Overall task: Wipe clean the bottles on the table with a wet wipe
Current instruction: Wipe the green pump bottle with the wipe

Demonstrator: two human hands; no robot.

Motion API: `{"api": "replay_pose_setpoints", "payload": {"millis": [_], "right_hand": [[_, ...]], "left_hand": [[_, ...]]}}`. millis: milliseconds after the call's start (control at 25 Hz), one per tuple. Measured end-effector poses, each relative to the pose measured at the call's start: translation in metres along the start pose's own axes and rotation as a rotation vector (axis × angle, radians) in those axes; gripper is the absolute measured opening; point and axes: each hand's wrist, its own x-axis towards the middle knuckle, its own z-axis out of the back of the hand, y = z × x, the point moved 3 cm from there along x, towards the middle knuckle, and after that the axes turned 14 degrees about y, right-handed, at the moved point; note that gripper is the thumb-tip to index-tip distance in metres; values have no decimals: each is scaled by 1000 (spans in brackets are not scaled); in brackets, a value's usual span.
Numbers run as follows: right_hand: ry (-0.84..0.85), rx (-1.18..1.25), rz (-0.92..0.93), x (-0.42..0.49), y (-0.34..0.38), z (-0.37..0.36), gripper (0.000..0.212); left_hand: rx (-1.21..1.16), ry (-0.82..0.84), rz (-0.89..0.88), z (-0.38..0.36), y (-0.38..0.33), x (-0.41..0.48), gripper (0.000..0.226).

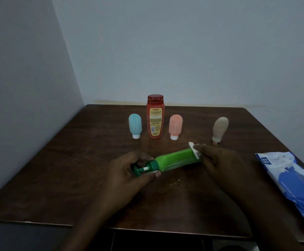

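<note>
A green pump bottle [176, 159] lies sideways above the dark wooden table [93, 178], pump end to the left. My left hand [127, 171] grips its dark green pump neck. My right hand [221, 160] holds a white wet wipe [193, 148] against the bottle's base end. Behind them stand a light blue tube bottle [135, 126], a tall red bottle [155, 117], a pink tube bottle [175, 126] and a beige tube bottle [219, 129], the tubes resting on their caps.
A blue and white wet wipe pack [296, 183] lies at the table's right edge. A few white crumbs [174, 182] dot the wood under the green bottle. Walls close off the back and the left side.
</note>
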Motion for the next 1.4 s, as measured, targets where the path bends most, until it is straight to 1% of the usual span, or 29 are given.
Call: {"api": "replay_pose_setpoints", "payload": {"millis": [80,200,400,480,600,760,840,960,1000,1080,1200,1320,1360,1400], "right_hand": [[-15,11,5,2,-1,-1,37],[-48,13,53,2,0,-3,37],[-235,-81,132,11,-2,1,30],[-250,-86,134,13,-4,1,33],[-146,-77,137,14,6,-16,35],[-13,-231,225,19,34,-43,46],[12,-306,250,19,52,-54,48],[56,-407,340,9,73,-75,50],[73,-424,341,8,72,-77,50],[67,-438,256,13,55,-67,48],[37,-435,10,20,9,-40,42],[97,-434,-214,24,-29,-14,34],[107,-426,-242,26,-34,-11,33],[96,-427,-232,27,-34,-12,33]], "left_hand": [[-5,-19,15,-2,5,0,26],[-113,-50,121,-6,18,-2,13],[-237,-16,201,-16,36,-6,9],[-290,-14,239,-20,42,-7,12],[-341,-49,259,-23,49,-7,13],[-305,-77,212,-23,52,-6,16],[-301,-63,218,-24,53,-6,14],[-373,-45,243,-24,53,-5,10],[-397,-43,250,-25,53,-5,9],[-410,-51,260,-26,54,-4,8],[-387,-59,280,-27,58,-3,9],[-370,-61,291,-27,58,-2,9],[-365,-63,295,-27,59,-2,9],[-363,-63,298,-27,60,-3,10]]}}
